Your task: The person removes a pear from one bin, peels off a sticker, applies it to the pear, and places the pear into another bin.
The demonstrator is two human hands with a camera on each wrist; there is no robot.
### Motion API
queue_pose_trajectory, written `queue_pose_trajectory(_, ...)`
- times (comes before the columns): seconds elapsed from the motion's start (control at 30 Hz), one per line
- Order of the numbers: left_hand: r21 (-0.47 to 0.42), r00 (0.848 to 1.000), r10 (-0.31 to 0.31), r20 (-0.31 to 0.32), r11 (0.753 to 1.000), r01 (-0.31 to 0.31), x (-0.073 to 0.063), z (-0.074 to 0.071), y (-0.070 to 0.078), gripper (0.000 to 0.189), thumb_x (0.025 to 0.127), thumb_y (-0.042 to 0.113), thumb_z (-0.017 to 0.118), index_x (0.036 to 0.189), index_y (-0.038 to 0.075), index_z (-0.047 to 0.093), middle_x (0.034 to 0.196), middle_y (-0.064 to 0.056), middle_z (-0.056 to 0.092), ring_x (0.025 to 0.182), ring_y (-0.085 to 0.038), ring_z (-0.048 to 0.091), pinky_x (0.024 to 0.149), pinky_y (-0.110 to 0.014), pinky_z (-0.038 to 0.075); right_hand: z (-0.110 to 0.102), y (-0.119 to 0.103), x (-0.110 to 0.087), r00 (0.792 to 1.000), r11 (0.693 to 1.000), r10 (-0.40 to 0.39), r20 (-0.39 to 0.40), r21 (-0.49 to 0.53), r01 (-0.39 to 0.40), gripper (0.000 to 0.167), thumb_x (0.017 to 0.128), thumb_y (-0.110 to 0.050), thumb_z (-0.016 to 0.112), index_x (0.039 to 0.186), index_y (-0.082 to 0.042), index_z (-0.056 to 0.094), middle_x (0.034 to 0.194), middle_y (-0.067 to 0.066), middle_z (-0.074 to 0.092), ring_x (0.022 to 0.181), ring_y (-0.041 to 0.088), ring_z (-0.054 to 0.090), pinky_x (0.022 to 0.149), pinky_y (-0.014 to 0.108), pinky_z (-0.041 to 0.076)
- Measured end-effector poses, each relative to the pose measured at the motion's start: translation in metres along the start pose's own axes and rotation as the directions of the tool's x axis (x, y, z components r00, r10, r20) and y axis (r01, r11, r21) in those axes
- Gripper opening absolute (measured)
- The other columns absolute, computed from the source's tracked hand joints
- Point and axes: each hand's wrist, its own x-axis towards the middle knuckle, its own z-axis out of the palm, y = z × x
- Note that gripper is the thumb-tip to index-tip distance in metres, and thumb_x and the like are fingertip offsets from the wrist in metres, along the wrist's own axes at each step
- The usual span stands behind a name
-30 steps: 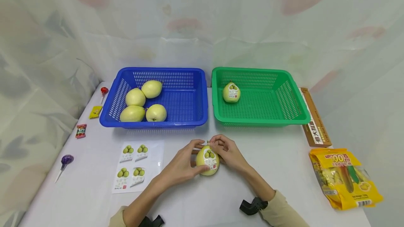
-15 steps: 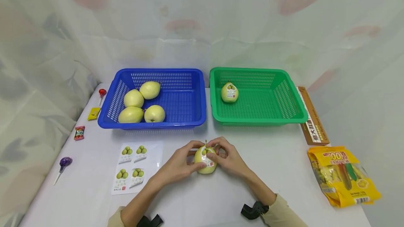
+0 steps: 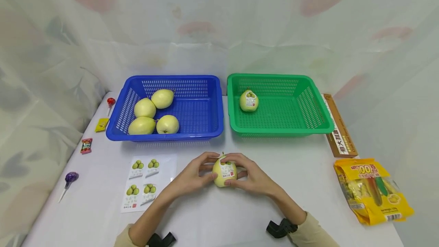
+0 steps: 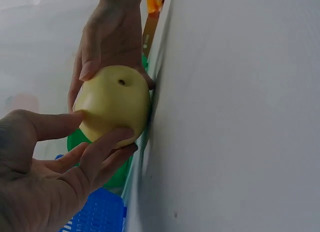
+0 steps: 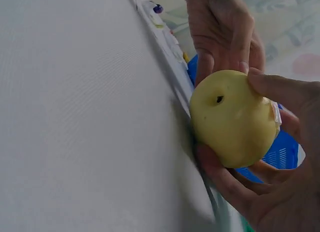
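Note:
A yellow-green pear (image 3: 219, 181) with a white printed sticker (image 3: 227, 170) on its front is held between both hands, stem up. From the left, my left hand (image 3: 192, 176) grips it with thumb and curled fingers. On the other side my right hand (image 3: 253, 176) grips it too, thumb low by the sticker and fingers over its upper part, hiding some of the sticker. Both wrist views show the pear's underside (image 5: 230, 122) with its small dark hollow. To the left lies a sticker sheet (image 3: 168, 182) printed with pear pictures.
Several bare pears (image 3: 144, 108) sit in a blue basket (image 3: 164, 137) at back left. Beside it, a green basket (image 3: 281, 131) holds one stickered pear (image 3: 249, 101). A brown box (image 3: 341, 129) and yellow snack bag (image 3: 374, 191) lie right; a purple lollipop (image 3: 71, 177) and wrapped sweets lie left.
My right hand's fingers have shifted from the pear's top to its right side, the thumb moving down to the sticker's lower edge. The left thumb has slid leftward off the sticker area.

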Motion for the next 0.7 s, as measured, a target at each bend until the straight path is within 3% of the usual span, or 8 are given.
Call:
queue_pose_trajectory(0.17, -0.203, 1.0, 0.002, -0.018, 0.979, -0.005, 0.001, 0.002, 0.015, 0.056, 0.107, 0.005, 0.066, 0.157, -0.003, 0.042, 0.159, -0.032, 0.051, 0.143, -0.053, 0.058, 0.102, -0.04, 0.066, -0.02, -0.02, -0.002, 0.999, 0.997, 0.016, 0.035, 0.079, -0.019, 0.059, 0.098, -0.009, 0.08, 0.152, -0.011, 0.056, 0.158, 0.02, 0.053, 0.134, 0.033, 0.064, 0.097, 0.038, 0.068)
queue_pose_trajectory(0.23, -0.288, 0.999, 0.03, -0.034, 0.957, -0.038, 0.004, 0.001, 0.024, 0.054, 0.109, 0.006, 0.063, 0.158, -0.003, 0.041, 0.16, -0.032, 0.05, 0.144, -0.053, 0.056, 0.102, -0.042, 0.066, -0.036, -0.034, 0.001, 0.998, 0.995, -0.012, 0.06, 0.096, 0.007, 0.059, 0.098, -0.005, 0.077, 0.152, -0.007, 0.054, 0.156, 0.022, 0.053, 0.133, 0.03, 0.064, 0.101, 0.039, 0.067)
queue_pose_trajectory(0.3, -0.311, 0.996, 0.07, -0.051, 0.947, -0.082, 0.009, 0.0, 0.031, 0.052, 0.11, 0.006, 0.061, 0.157, -0.001, 0.042, 0.158, -0.03, 0.052, 0.144, -0.052, 0.057, 0.103, -0.044, 0.066, -0.057, -0.051, 0.007, 0.996, 0.994, -0.06, 0.07, 0.095, 0.053, 0.06, 0.096, 0.001, 0.075, 0.151, -0.002, 0.053, 0.155, 0.023, 0.053, 0.13, 0.025, 0.065, 0.099, 0.04, 0.068)
queue_pose_trajectory(0.4, -0.207, 0.992, 0.112, -0.056, 0.971, -0.121, 0.019, 0.0, 0.038, 0.051, 0.11, 0.008, 0.063, 0.157, 0.007, 0.046, 0.157, -0.023, 0.058, 0.144, -0.047, 0.06, 0.107, -0.049, 0.064, -0.099, -0.072, 0.024, 0.991, 0.992, -0.127, 0.04, 0.031, 0.126, 0.061, 0.093, 0.007, 0.075, 0.149, 0.002, 0.052, 0.152, 0.02, 0.055, 0.121, 0.02, 0.066, 0.09, 0.038, 0.069)
queue_pose_trajectory(0.47, -0.095, 0.994, 0.102, -0.05, 0.99, -0.106, 0.027, 0.001, 0.039, 0.053, 0.109, 0.012, 0.065, 0.159, 0.013, 0.047, 0.157, -0.016, 0.06, 0.144, -0.041, 0.062, 0.109, -0.048, 0.063, -0.133, -0.081, 0.038, 0.993, 0.992, -0.116, -0.009, -0.052, 0.115, 0.06, 0.093, 0.006, 0.075, 0.149, 0.0, 0.054, 0.15, 0.015, 0.056, 0.116, 0.021, 0.065, 0.083, 0.034, 0.069)
queue_pose_trajectory(0.53, 0.006, 0.996, 0.076, -0.043, 0.997, -0.076, 0.034, 0.003, 0.038, 0.057, 0.109, 0.017, 0.067, 0.161, 0.018, 0.045, 0.161, -0.01, 0.058, 0.145, -0.037, 0.062, 0.111, -0.049, 0.061, -0.168, -0.083, 0.055, 0.997, 0.99, -0.054, -0.047, -0.13, 0.047, 0.06, 0.095, 0.002, 0.076, 0.151, -0.004, 0.055, 0.151, 0.012, 0.055, 0.114, 0.025, 0.065, 0.079, 0.034, 0.069)
queue_pose_trajectory(0.6, 0.056, 0.999, 0.04, -0.036, 0.998, -0.038, 0.04, 0.005, 0.036, 0.064, 0.108, 0.022, 0.068, 0.166, 0.018, 0.04, 0.167, -0.008, 0.05, 0.149, -0.035, 0.058, 0.113, -0.051, 0.06, -0.2, -0.076, 0.072, 0.996, 0.981, 0.056, -0.065, -0.179, -0.067, 0.06, 0.098, -0.004, 0.076, 0.154, -0.008, 0.054, 0.159, 0.012, 0.05, 0.114, 0.032, 0.068, 0.077, 0.038, 0.069)
queue_pose_trajectory(0.7, 0.088, 0.999, 0.009, -0.037, 0.996, -0.006, 0.046, 0.008, 0.033, 0.076, 0.107, 0.026, 0.069, 0.171, 0.015, 0.03, 0.176, -0.007, 0.037, 0.154, -0.036, 0.052, 0.114, -0.052, 0.059, -0.236, -0.056, 0.092, 0.967, 0.946, 0.246, -0.066, -0.201, -0.254, 0.061, 0.103, -0.011, 0.074, 0.158, -0.01, 0.05, 0.173, 0.016, 0.034, 0.127, 0.044, 0.066, 0.083, 0.048, 0.07)
